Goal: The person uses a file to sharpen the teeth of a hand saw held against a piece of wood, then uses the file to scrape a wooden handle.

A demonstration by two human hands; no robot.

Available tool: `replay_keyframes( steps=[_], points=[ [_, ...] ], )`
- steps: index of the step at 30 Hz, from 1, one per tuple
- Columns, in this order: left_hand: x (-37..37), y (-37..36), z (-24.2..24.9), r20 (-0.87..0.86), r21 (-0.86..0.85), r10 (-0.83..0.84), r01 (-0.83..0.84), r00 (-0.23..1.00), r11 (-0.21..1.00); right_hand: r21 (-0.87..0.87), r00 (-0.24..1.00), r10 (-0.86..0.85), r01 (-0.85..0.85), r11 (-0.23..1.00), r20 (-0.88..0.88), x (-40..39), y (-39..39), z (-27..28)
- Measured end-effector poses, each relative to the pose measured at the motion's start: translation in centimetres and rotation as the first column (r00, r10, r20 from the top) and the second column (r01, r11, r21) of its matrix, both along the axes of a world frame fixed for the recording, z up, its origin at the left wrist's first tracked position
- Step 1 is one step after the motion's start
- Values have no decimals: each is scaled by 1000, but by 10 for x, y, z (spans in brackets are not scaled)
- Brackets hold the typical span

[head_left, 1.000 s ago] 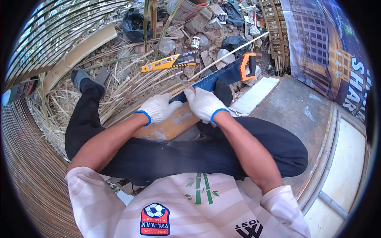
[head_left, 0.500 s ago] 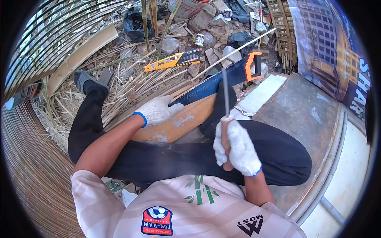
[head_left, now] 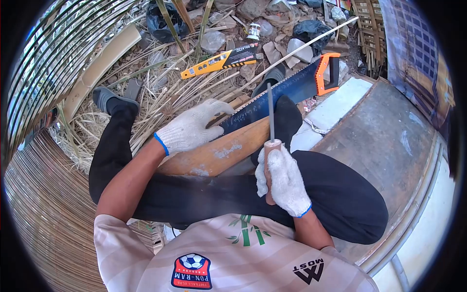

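Note:
A hand saw (head_left: 272, 100) with a dark blue blade and an orange-and-black handle lies slantwise, teeth facing up and away, along a curved wooden board (head_left: 221, 152). My left hand (head_left: 187, 127), in a white knitted glove, is at the blade's narrow end, its curved finger and thumb on either side of it. In my gloved right hand (head_left: 284, 182) is a slim file (head_left: 271, 114) with a brown wooden handle. Its grey shaft points upward and overlaps the saw in this view. My black-socked foot (head_left: 287, 121) is against the blade, near its middle.
A yellow-and-black saw sleeve (head_left: 219, 61) lies on bamboo scraps beyond the saw. Rubble and black plastic bags (head_left: 166, 22) fill the far ground. At right is a worn brown board (head_left: 372, 131); upright bamboo slats (head_left: 53, 214) curve along the left.
The view has shifted. My left hand has spread its finger and thumb wider at the blade's end. The file, still in my right hand, now leans slightly less and looks shorter.

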State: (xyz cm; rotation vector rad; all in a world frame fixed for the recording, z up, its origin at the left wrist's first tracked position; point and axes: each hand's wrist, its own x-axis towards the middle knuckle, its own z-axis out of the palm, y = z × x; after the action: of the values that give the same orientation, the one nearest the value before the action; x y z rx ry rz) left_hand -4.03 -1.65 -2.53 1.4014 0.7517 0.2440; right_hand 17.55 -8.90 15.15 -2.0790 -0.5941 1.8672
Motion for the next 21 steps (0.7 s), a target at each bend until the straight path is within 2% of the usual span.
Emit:
replay_keyframes(
  steps=[5,9,11,12,14,17,21],
  points=[
    [2,3,3,-8,66,0,0,1000,998,-118,996,84,-81,990,14,-4,2,-6],
    [0,4,6,-56,72,-21,25,998,997,-127,995,93,-88,988,34,-2,2,-12],
    [0,5,12,-199,-22,-18,14,980,1000,-139,985,159,-148,979,71,-1,5,-13],
    [-1,4,14,-269,-68,-20,2,963,998,-113,964,233,-220,969,128,0,2,-16],
    [-5,1,10,-306,-153,-86,41,948,987,-72,896,369,-363,929,247,4,-10,-29],
    [-5,-4,10,-341,-240,-169,89,925,967,-36,665,614,-666,745,425,6,-19,-40],
    [-5,-12,2,-343,-290,-255,156,904,944,-58,566,684,-750,659,460,-1,-17,-41]
  ],
)
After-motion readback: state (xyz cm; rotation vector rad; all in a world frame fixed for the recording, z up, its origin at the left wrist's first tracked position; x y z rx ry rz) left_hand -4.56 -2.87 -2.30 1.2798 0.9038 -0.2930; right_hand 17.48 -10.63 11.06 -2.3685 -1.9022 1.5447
